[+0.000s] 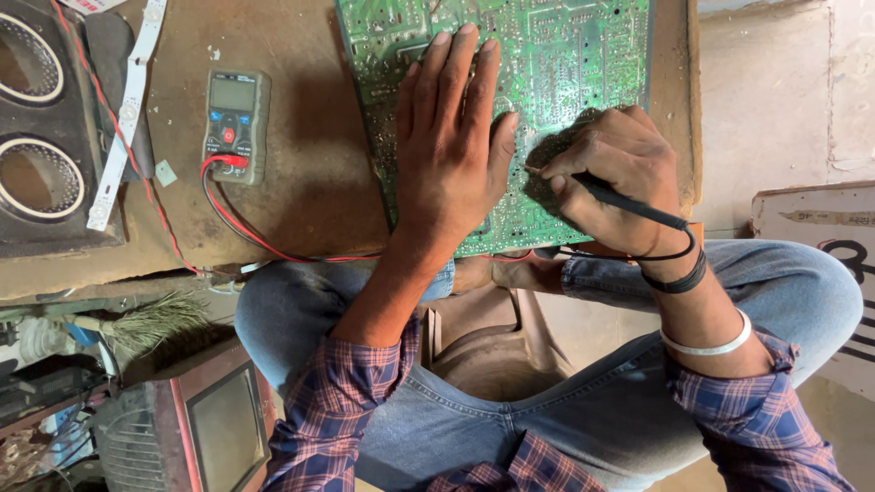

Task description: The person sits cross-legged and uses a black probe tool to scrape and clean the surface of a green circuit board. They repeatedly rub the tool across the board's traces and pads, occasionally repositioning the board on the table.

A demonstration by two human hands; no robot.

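Observation:
A large green circuit board (565, 64) lies solder side up on a low brown wooden table (310, 173). My left hand (451, 137) rests flat on the board, fingers straight and close together, pressing it down. My right hand (615, 173) is closed around a thin black test probe (629, 202), with the metal tip touching the board just right of my left thumb. A grey multimeter (235, 126) with a blank screen lies on the table to the left. Red and black leads (246, 232) run from it along the table's near edge toward my hands.
A black speaker box (41, 137) with two round grilles stands at the far left, a white LED strip (128, 109) beside it. Below the table sit a small brush (150, 321) and a small old television set (205, 428). My crossed legs in jeans (510, 410) fill the foreground.

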